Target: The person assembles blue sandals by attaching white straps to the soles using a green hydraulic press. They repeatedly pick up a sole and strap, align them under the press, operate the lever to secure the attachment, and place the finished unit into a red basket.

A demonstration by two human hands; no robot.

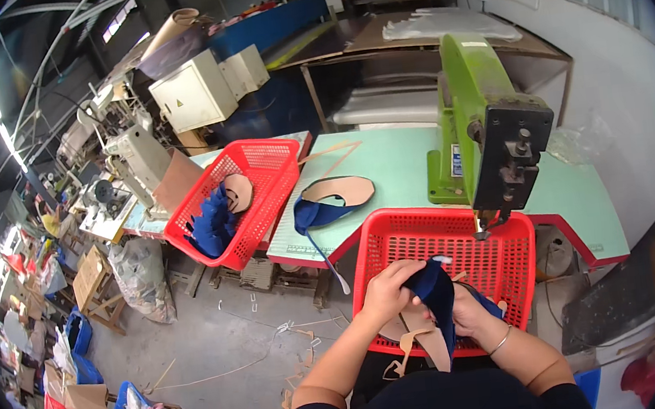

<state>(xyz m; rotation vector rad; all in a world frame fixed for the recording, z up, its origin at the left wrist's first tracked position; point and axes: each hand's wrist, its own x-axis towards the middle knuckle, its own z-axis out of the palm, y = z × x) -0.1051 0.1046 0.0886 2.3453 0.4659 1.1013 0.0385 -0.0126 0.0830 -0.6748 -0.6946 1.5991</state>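
My left hand point(390, 293) and my right hand point(473, 311) are closed on a dark blue shoe upper point(432, 289), one from each side. Its beige lining shows below my fingers, and beige strap pieces point(412, 340) hang near my left wrist. Under my hands is a red perforated basket point(383, 230); whatever lies on its near side is mostly hidden by my arms. Another blue upper with beige lining point(358, 189) lies flat on the green tabletop point(398, 148), its thin strap hanging over the front edge.
A green machine point(465, 100) with a black head stands on the tabletop, overhanging the basket's far right. At the left, a second red basket point(278, 161) holds blue and beige pieces. Farther left are a sewing machine point(135, 162) and a stuffed plastic bag point(142, 278).
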